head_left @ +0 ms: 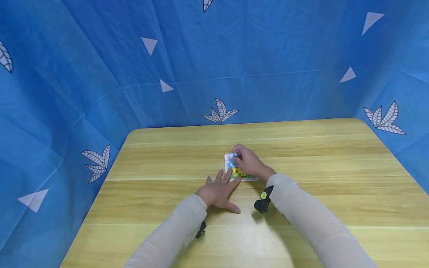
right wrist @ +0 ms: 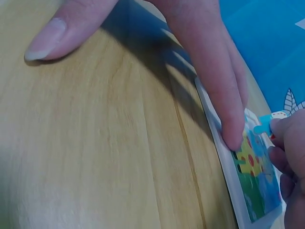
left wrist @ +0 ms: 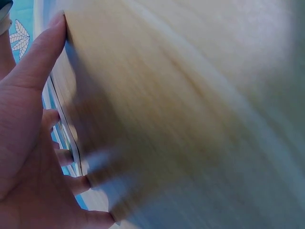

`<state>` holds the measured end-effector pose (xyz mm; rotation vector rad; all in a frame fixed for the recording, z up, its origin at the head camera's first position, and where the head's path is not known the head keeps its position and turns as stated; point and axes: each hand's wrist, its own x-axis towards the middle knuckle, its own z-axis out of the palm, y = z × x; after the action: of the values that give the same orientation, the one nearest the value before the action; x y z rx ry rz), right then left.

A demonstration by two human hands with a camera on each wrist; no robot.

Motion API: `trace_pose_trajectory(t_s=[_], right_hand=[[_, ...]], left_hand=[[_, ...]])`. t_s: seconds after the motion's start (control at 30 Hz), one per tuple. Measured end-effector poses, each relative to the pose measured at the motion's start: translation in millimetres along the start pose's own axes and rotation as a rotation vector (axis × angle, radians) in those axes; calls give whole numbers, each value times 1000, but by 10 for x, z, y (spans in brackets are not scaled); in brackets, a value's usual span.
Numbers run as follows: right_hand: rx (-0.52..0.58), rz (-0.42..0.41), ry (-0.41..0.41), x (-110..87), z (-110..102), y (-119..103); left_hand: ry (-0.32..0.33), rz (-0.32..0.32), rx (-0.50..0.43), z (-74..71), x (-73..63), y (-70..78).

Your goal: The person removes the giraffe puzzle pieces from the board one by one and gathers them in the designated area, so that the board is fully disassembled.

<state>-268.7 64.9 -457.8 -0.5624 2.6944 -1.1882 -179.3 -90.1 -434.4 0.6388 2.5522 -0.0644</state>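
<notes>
A small jigsaw puzzle [head_left: 249,178] in a white-edged tray lies mid-table, showing a yellow giraffe with red spots, green ground and blue sky. My left hand [head_left: 219,191] is spread at its near left side, with fingertips on the tray's edge and the picture; the thumb points toward me. Over the puzzle's far part, my right hand [head_left: 250,162] pinches a small blue puzzle piece [right wrist: 262,126] between thumb and fingers. The right wrist view shows that piece slightly raised above the picture. Part of the puzzle is hidden under both hands.
The wooden table [head_left: 151,208] extends around the puzzle on all sides. A blue cloth [head_left: 285,56] with white leaves and triangles hangs behind the table and along its sides. A black wrist camera [head_left: 263,203] sits below my right sleeve.
</notes>
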Motion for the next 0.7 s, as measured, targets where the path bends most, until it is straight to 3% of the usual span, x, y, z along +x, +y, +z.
trace_pose_trajectory(t_s=[0.7], right_hand=[[-28,99,103,-195,-356,346]], left_hand=[[10,9,-37,-19,-20,-6]])
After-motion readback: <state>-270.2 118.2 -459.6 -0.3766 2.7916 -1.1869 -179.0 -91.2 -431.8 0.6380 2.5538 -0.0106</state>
